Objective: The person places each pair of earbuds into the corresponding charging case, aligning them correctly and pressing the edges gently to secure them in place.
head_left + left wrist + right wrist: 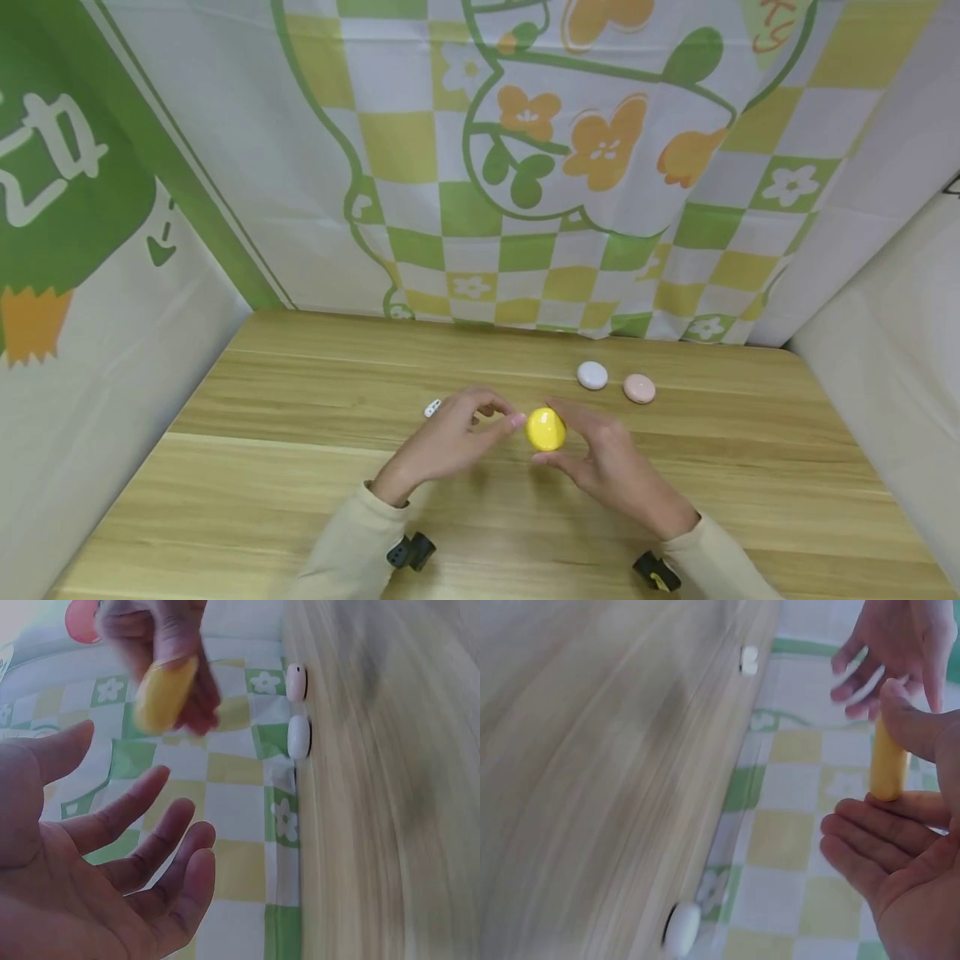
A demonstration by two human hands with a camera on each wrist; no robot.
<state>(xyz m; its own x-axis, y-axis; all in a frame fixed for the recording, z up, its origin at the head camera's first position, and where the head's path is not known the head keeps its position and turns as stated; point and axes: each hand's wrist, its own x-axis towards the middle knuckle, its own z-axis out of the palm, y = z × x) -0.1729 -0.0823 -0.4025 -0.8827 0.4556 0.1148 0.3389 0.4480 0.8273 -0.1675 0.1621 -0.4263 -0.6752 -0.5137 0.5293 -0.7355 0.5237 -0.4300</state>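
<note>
- White lettering [56, 158] on the green left wall runs off the edge of the head view; I cannot read it.
- Orange lettering [776, 25] at the top of the checked cloth [401, 146] is cut off by the frame, so it cannot be read whole.
- The right hand [611, 458] reaches in from the right, pinching the yellow disc [546, 430] between thumb and index finger; its other fingers extend away from the disc, as the right wrist view shows.
- The left hand [453, 437] comes in from the other side, grasping nothing, fingers loosely bent and spread; in the left wrist view its palm is visible and a gap parts it from the disc.
- The yellow disc is held above the table [217, 492], between the two hands, its glossy round face towards the head camera.
- Discs number three: one yellow, one white [592, 376], one pink [640, 388]. The last two lie near each other, apart, towards the table's back edge.
- One small white piece [432, 408] with dark spots lies beyond the left hand, partly hidden by it.
- Two beige sleeves [356, 546], and two black wrist devices [411, 552], one at each wrist.
</note>
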